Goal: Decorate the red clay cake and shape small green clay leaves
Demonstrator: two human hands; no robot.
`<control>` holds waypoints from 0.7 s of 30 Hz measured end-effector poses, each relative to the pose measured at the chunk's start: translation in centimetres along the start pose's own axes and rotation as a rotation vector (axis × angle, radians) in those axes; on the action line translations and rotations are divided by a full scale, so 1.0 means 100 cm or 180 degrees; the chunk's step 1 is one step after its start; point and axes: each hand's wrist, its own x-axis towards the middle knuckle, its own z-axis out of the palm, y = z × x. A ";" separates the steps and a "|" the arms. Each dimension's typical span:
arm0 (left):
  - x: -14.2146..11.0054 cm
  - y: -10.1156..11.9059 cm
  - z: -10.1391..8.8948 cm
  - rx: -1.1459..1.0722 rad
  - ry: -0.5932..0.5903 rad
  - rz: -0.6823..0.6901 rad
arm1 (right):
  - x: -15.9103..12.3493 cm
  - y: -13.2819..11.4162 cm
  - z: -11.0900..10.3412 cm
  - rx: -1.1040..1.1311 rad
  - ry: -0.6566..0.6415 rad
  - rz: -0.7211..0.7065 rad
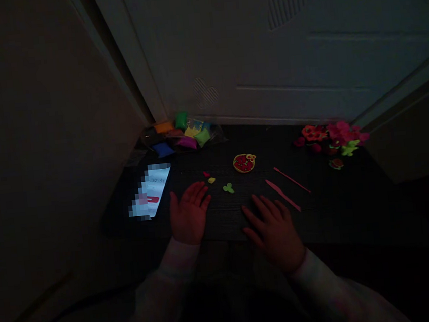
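Note:
My left hand point(190, 215) rests palm up on the dark table, fingers stretched out, holding nothing. Just beyond its fingertips lie a small red clay piece point(206, 174) and a small yellow clay piece point(211, 180). My right hand point(273, 231) lies palm down near the front edge, its fingers spread and empty. Between the hands and a little farther back is a green three-leaf clay piece point(228, 188). Behind it sits a small round yellow-rimmed clay piece point(244, 163) with a red filling and pale flowers. A pink modelling knife point(283, 195) and a thin pink stick tool point(292, 180) lie right of it.
A lit phone point(156, 192) lies at the left. Several coloured clay packets point(188, 142) are heaped at the back left. Pink, orange and green clay shapes point(341, 136) cluster at the back right. A pale panelled door point(250, 56) stands right behind the dark table point(341, 214).

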 end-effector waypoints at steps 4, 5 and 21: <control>0.000 0.001 0.001 -0.0003 0.0004 -0.0045 | 0.001 0.000 0.001 -0.0073 0.0000 0.0128; 0.000 0.001 0.001 0.0011 0.0014 -0.0040 | 0.001 0.000 0.001 -0.0063 -0.0013 0.0081; 0.000 0.000 -0.001 0.0022 -0.0013 -0.0022 | -0.002 0.004 0.000 -0.0041 0.0159 0.0092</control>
